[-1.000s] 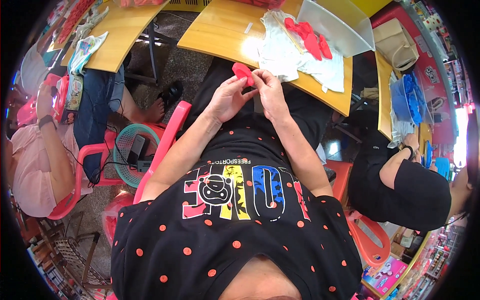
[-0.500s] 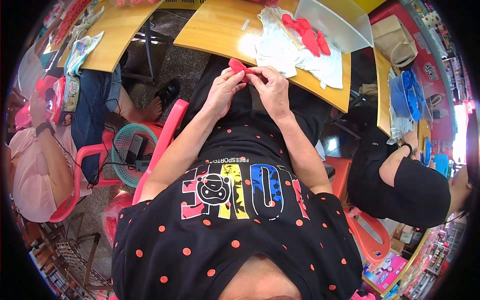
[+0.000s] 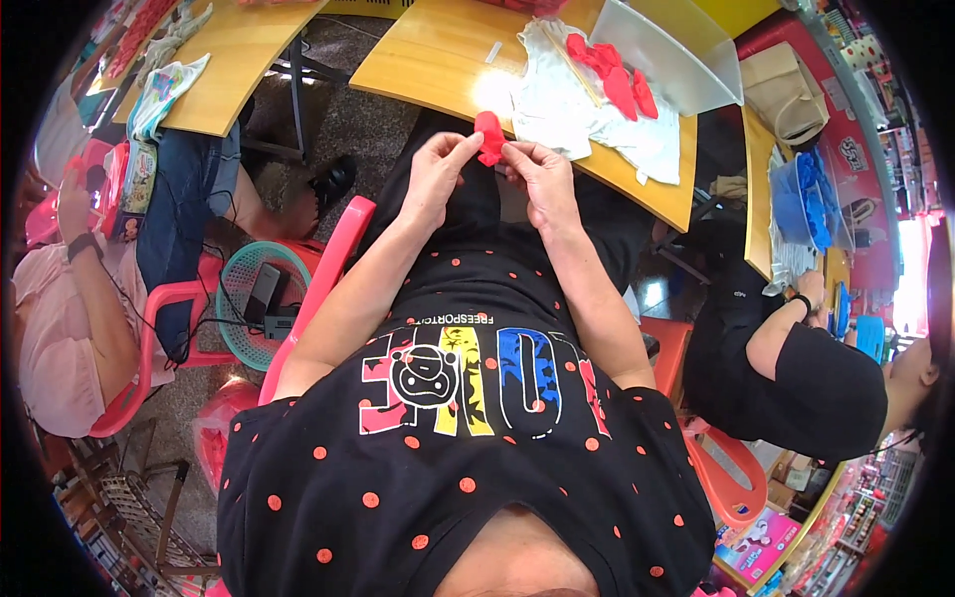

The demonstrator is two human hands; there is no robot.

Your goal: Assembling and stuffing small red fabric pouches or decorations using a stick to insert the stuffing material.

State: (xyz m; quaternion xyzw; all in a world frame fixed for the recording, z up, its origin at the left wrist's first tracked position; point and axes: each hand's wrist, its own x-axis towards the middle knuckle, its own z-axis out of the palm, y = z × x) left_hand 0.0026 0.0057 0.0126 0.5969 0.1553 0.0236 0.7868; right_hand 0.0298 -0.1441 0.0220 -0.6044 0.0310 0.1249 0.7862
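A small red fabric piece (image 3: 490,135) is stretched between my two hands, over my lap at the table's near edge. My left hand (image 3: 438,171) pinches its left side between thumb and fingers. On the other side, my right hand (image 3: 542,177) grips its lower right part with the fingertips. The piece stands up rounded at the top and looks crumpled below; its exact kind cannot be made out. More red fabric pieces (image 3: 619,88) lie on a white cloth (image 3: 549,95) on the table just ahead, beside a thin stick.
The wooden table (image 3: 428,55) carries a clear plastic bin (image 3: 686,60) at its far right. A person in black sits to the right near a blue basket (image 3: 802,199). Another in pink sits left, by a teal basket (image 3: 239,328) holding a dark device. My pink chair's arm (image 3: 328,279) is beside me.
The red piece has been turned more upright and spread between my fingers. My hands have moved slightly apart, the left one a little to the left.
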